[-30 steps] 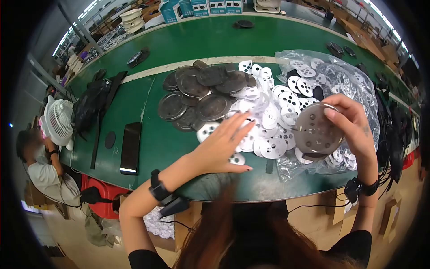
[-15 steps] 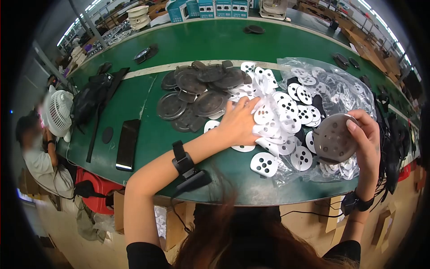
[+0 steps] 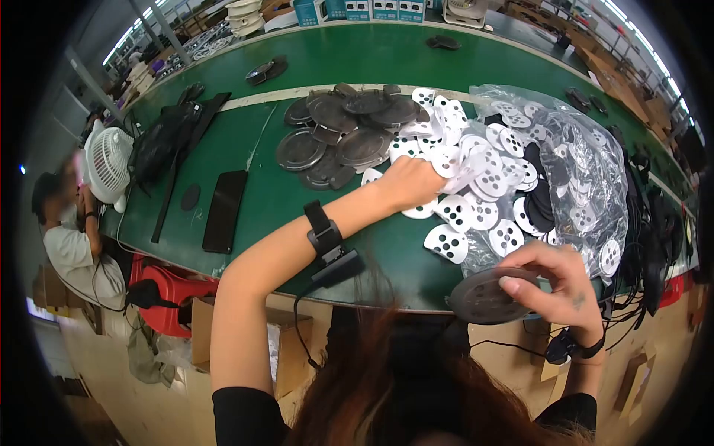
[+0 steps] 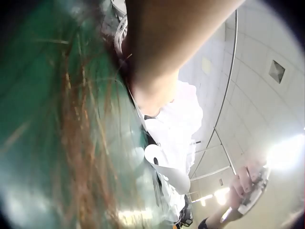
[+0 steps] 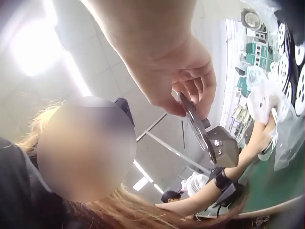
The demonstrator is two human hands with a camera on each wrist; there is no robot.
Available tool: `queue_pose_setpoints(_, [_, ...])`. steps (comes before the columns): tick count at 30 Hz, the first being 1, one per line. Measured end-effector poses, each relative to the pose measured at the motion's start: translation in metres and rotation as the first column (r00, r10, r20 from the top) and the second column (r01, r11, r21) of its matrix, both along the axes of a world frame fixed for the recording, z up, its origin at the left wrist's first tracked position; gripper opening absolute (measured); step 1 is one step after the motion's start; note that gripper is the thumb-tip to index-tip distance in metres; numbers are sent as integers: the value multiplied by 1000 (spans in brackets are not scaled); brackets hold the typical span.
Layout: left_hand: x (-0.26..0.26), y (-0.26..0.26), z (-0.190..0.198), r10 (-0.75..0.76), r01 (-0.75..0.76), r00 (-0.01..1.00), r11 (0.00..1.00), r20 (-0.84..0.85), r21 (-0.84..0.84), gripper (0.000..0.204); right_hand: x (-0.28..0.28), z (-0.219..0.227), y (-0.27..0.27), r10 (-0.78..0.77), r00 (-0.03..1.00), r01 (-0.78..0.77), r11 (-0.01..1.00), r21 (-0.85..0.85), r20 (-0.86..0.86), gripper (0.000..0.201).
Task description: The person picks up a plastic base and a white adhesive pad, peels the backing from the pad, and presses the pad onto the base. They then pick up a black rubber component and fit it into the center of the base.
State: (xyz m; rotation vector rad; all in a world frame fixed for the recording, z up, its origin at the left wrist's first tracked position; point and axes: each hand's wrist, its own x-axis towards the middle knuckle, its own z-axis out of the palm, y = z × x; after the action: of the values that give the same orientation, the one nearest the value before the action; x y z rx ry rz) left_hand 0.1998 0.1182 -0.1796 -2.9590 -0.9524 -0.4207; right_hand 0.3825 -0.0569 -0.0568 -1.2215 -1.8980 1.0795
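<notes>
My right hand (image 3: 559, 288) pinches a dark, translucent round plastic cover (image 3: 491, 297) between thumb and fingers, near the table's front edge. In the right wrist view this cover (image 5: 198, 126) shows edge-on, with a box-like part jutting from one side. My left hand (image 3: 418, 183) reaches into a pile of white round pieces with black holes (image 3: 446, 241), its fingers curled at a raised, crumpled bunch of white sheets (image 3: 476, 172). The fingertips are hidden behind the white pieces. Loose white pieces (image 4: 167, 169) also curl up beside that hand in the left wrist view.
More dark round covers (image 3: 364, 147) lie heaped left of the white pile. A clear plastic bag (image 3: 587, 160) with white pieces spreads at the right. A phone (image 3: 224, 212), a black bag (image 3: 160, 145), a white fan (image 3: 110, 165) and another person (image 3: 78, 245) are at the left.
My left hand moved from over the pile into it, pushing up white pieces. My right hand brought the dark cover down and nearer the body, tilting it flatter.
</notes>
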Motion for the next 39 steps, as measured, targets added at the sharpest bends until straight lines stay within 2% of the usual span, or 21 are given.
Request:
queue_pose_setpoints(1, [-1, 1, 4, 45, -46, 990, 999, -136, -2, 52, -2, -3, -2, 24, 1000, -24, 999, -23, 7, 14])
queue_pose_setpoints(3, [-5, 18, -12, 44, -27, 958, 998, 284, -64, 40, -4, -11, -5, 52, 998, -51, 998, -21, 39, 14])
queue_pose_setpoints(5, [-12, 8, 19, 221, -155, 879, 970, 422, -185, 34, -9, -21, -9, 44, 999, -44, 998, -47, 1, 14])
queue_pose_setpoints(6, [-15, 9, 25, 213, -133, 847, 972, 488, -194, 21, -14, -23, -11, 33, 999, -34, 999, -36, -26, 14])
queue_pose_setpoints(7, [-17, 15, 27, 208, -112, 809, 973, 550, -204, 30, -16, -27, -11, 45, 999, -46, 998, -42, -29, 14])
queue_pose_setpoints(8, [-19, 20, 27, 131, -50, 747, 989, 652, -141, 33, -19, -32, -12, 31, 999, -32, 999, -28, -39, 14])
queue_pose_setpoints(9, [-21, 28, 29, -169, -9, 732, 966, 660, 257, 35, -22, -36, -12, 19, 999, -19, 1000, -14, -50, 13])
queue_pose_setpoints(11, [-30, 29, 39, 96, -108, 631, 994, 770, -35, 28, -27, -43, -10, 37, 998, -42, 995, -93, -51, 14])
queue_pose_setpoints(14, [-40, 45, 46, 255, -89, 394, 967, 883, -239, 31, -38, -62, -2, -44, 971, -27, 957, -290, -235, 16])
queue_pose_setpoints(15, [-44, 49, 49, 209, -112, 310, 977, 927, -183, 33, -41, -67, 0, -25, 971, -46, 955, -293, -236, 16])
queue_pose_setpoints(17, [-51, 47, 60, 368, 243, -10, 903, 930, -354, 35, -45, -76, 3, -18, 982, -34, 963, -268, -189, 16])
queue_pose_setpoints(19, [-65, 39, 74, 416, 430, -214, 853, 884, -297, 37, -51, -77, 2, -17, 976, -45, 960, -276, -218, 16])
queue_pose_setpoints(21, [-84, 37, 88, 512, 507, -410, 816, 755, -278, 39, -51, -87, 4, -18, 973, -31, 978, -205, -231, 16])
queue_pose_setpoints(23, [-114, 29, 97, 487, 513, -498, 833, 717, -210, 39, -51, -88, 6, -1, 982, -37, 980, -196, -189, 16])
queue_pose_setpoints(25, [-148, 15, 105, 431, 486, -547, 862, 718, -147, 39, -55, -89, 8, -8, 985, -15, 991, -131, -174, 15])
queue_pose_setpoints(28, [-209, -25, 114, 315, 390, -582, 917, 750, -82, 40, -58, -89, 12, -28, 990, 10, 991, -130, -141, 15])
queue_pose_setpoints(32, [-305, -122, 102, 101, 141, -571, 990, 814, -23, 42, -69, -89, 12, -20, 989, 6, 996, -93, -149, 17])
queue_pose_setpoints(35, [-372, -199, 66, -56, -52, -509, 998, 859, 34, 44, -75, -91, 12, -12, 990, 7, 999, -35, -140, 17])
queue_pose_setpoints(36, [-396, -223, 47, -90, -50, -472, 996, 877, 75, 45, -74, -93, 13, -28, 991, 24, 999, -29, -131, 17])
queue_pose_setpoints(38, [-438, -276, -10, -116, 125, -375, 977, 920, 174, 47, -67, -98, 17, -60, 990, 55, 998, -37, -131, 18])
queue_pose_setpoints(39, [-431, -295, -27, -153, -370, -473, 928, 867, -38, 51, -64, -100, 17, -85, 986, 78, 996, -51, -146, 19])
